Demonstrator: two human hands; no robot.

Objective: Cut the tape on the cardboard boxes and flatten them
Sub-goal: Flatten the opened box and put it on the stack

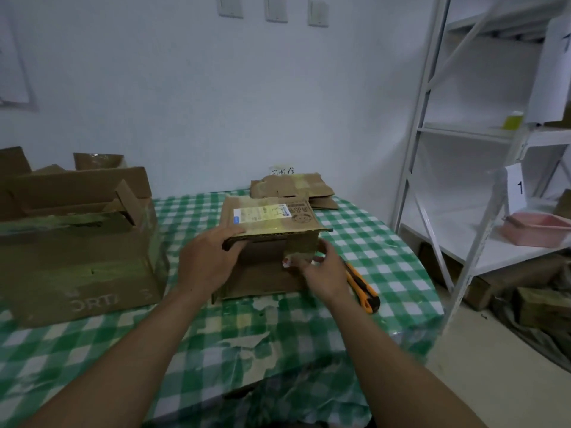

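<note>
A small cardboard box [272, 217] with a shipping label stands in the middle of the table. My left hand [207, 261] holds its near left top edge, thumb on the lid. My right hand [321, 270] pinches a strip of tape [296, 253] that hangs from the box's front right side. An orange and black utility knife [363, 287] lies on the cloth just right of my right hand. A large open cardboard box [77, 257] stands at the left. Flattened cardboard [290, 188] is stacked behind the small box.
The table [234, 335] wears a green checked cloth with torn patches near the front. A white metal shelf rack [469, 143] stands at the right with a pink tray [534, 231] on it. More cardboard lies on the floor under the rack.
</note>
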